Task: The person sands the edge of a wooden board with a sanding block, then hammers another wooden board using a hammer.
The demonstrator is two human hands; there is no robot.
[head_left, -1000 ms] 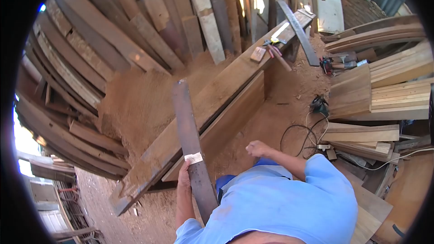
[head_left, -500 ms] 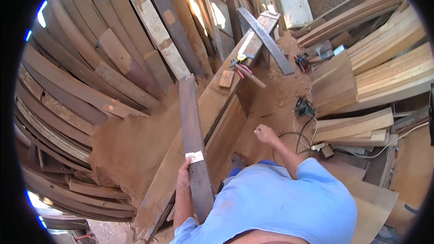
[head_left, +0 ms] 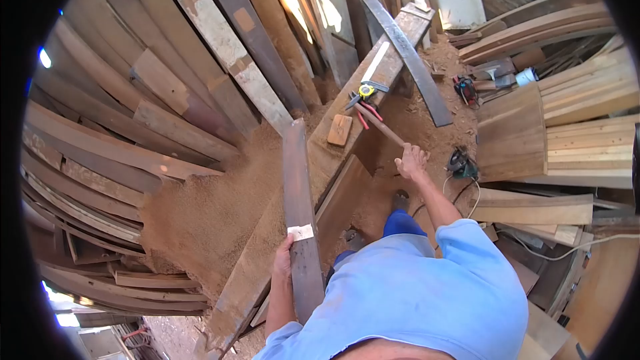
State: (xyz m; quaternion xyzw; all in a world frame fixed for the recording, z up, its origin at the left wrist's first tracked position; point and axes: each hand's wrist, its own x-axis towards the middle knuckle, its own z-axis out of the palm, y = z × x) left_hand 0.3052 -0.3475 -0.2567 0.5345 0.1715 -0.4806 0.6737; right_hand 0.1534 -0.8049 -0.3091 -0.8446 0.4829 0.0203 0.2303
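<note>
My left hand is closed on the left edge of a long dark wooden board, just beside a pale patch on its face. This board slants across a thick wooden beam, its near end against my shirt. My right hand is at the free end of a hammer's wooden handle, fingers apart and not wrapped round it. Up on the beam, the hammer's head end lies among a yellow tape measure and red-handled pliers. A small wooden block sits nearby.
Many planks lean at the left around a sawdust heap. A long dark strip crosses the beam's far end. Right of me are a green power tool with a cord, a red-and-black tool and stacked boards.
My right hand has moved forward to the end of the hammer handle, and its fingers have opened. My left hand keeps its hold on the board. The view has shifted slightly.
</note>
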